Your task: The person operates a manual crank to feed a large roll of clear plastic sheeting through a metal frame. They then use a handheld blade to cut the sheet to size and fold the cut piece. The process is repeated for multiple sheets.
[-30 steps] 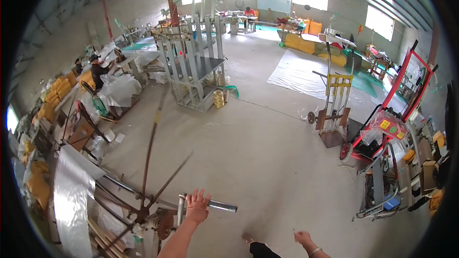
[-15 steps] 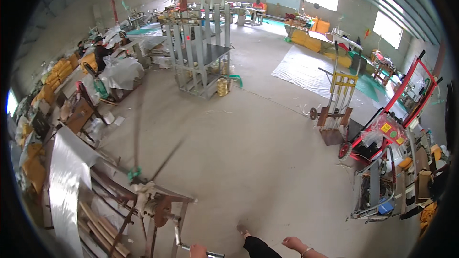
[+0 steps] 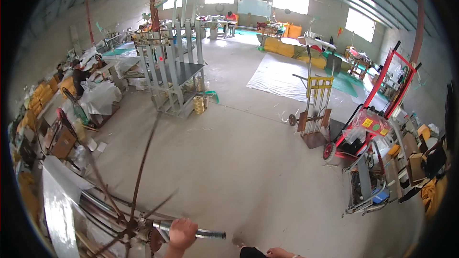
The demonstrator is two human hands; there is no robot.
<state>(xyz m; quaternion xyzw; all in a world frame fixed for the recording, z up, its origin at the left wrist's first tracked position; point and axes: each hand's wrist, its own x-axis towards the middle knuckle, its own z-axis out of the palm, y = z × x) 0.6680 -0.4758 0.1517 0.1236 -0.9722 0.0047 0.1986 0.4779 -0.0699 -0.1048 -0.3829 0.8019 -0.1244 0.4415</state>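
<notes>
My left hand (image 3: 181, 233) is closed around a shiny metal crank handle (image 3: 210, 233) that sticks out to the right at the bottom of the view. The handle joins the hub of a rusty spoked reel (image 3: 138, 229), whose long thin spokes (image 3: 143, 162) fan up and out to the left. My right hand (image 3: 282, 253) shows only as a sliver at the lower edge, away from the handle, beside a dark shoe (image 3: 249, 252). Its fingers are hidden.
Shiny sheet metal (image 3: 57, 210) and tubes lie at the lower left. A grey metal rack (image 3: 174, 76) with a yellow twine spool (image 3: 198, 104) stands ahead. A hand truck (image 3: 313, 114) and a red-framed cart (image 3: 377, 119) stand on the right. A person (image 3: 79, 71) sits far left.
The crank handle dropped to the bottom edge half a second ago and has come back up with my left hand on it. The spokes have turned.
</notes>
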